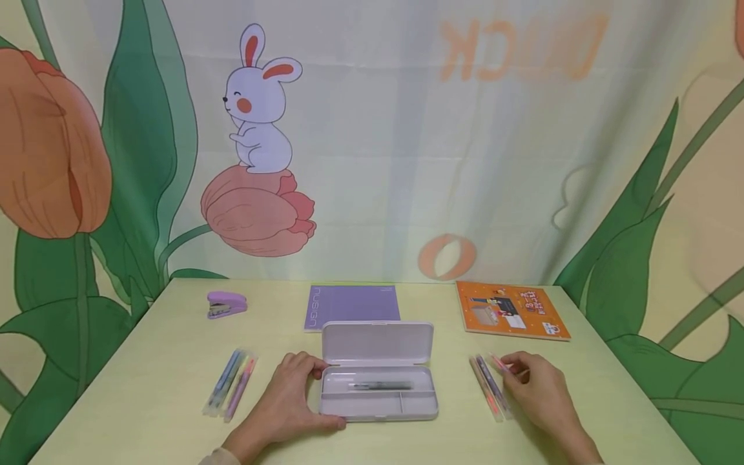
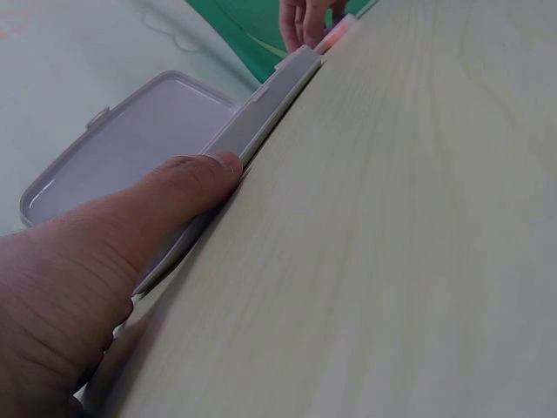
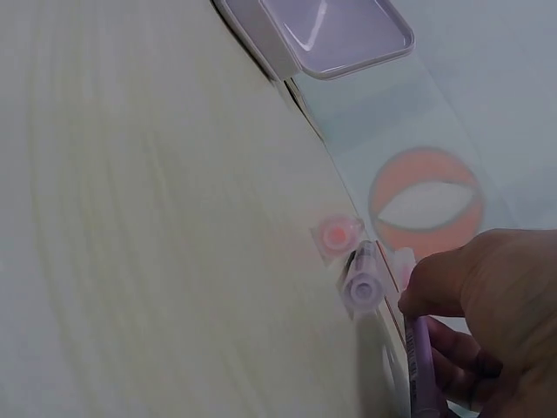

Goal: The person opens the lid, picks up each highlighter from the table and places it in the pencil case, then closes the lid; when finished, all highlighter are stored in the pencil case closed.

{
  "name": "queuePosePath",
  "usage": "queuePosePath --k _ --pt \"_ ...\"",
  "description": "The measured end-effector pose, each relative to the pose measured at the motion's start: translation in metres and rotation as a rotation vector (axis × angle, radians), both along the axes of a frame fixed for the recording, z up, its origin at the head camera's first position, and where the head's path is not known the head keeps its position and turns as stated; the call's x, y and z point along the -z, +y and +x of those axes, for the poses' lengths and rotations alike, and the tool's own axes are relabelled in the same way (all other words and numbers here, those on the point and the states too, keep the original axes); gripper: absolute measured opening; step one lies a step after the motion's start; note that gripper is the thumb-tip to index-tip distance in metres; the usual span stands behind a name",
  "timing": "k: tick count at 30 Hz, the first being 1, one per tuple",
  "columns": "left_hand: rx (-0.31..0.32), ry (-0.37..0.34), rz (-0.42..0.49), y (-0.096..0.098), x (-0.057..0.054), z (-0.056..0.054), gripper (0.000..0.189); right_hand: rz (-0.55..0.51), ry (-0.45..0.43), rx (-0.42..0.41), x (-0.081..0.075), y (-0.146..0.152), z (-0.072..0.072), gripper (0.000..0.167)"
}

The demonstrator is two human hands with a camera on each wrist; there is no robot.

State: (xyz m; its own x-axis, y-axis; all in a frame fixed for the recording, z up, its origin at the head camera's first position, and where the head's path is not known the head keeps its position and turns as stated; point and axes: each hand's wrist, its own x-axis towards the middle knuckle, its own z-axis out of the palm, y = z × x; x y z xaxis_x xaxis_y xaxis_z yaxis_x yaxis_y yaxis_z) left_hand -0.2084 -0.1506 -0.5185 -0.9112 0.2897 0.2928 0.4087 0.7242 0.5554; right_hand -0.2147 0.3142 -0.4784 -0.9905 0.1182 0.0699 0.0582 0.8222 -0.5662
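An open pencil case [image 1: 361,406] with a pale grey-lilac body stands in the middle of the table, its lid raised at the back. One grey pen [image 1: 380,385] lies in its rear compartment. My left hand [image 1: 285,400] grips the case's left end, thumb [image 2: 196,183] against the front wall and fingers at the back corner. To the right of the case, my right hand [image 1: 540,387] pinches a purple pen [image 3: 420,370] with a pink end. Just left of that hand lie an orange-tipped pen [image 1: 485,389] and another purple pen [image 1: 491,381].
Several pens [image 1: 223,381] and a pink-purple pen [image 1: 240,389] lie left of my left hand. At the back are a purple stapler [image 1: 227,304], a purple notebook [image 1: 351,307] behind the case, and an orange book [image 1: 511,310]. A printed curtain [image 1: 372,161] hangs behind the table.
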Motion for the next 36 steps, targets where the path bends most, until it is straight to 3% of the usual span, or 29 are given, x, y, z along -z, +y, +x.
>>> queuePosePath --k 7,16,21,27,36 --pt "0.000 -0.009 0.002 0.000 -0.003 -0.001 0.098 -0.009 0.093 0.022 -0.011 -0.007 0.004 0.028" --pt "0.002 -0.011 0.001 -0.002 -0.002 -0.001 0.098 0.023 0.295 -0.099 -0.028 -0.035 0.007 0.030" --pt "0.006 -0.005 0.009 -0.001 -0.001 -0.001 0.097 -0.011 0.378 -0.170 -0.034 -0.055 0.005 0.030" --pt "0.005 -0.011 0.014 0.000 -0.001 -0.001 0.097 -0.078 0.427 -0.265 -0.038 -0.084 0.002 0.033" --pt "0.009 0.021 0.011 0.000 0.001 -0.001 0.097 -0.126 0.457 -0.400 -0.032 -0.132 0.000 0.036"
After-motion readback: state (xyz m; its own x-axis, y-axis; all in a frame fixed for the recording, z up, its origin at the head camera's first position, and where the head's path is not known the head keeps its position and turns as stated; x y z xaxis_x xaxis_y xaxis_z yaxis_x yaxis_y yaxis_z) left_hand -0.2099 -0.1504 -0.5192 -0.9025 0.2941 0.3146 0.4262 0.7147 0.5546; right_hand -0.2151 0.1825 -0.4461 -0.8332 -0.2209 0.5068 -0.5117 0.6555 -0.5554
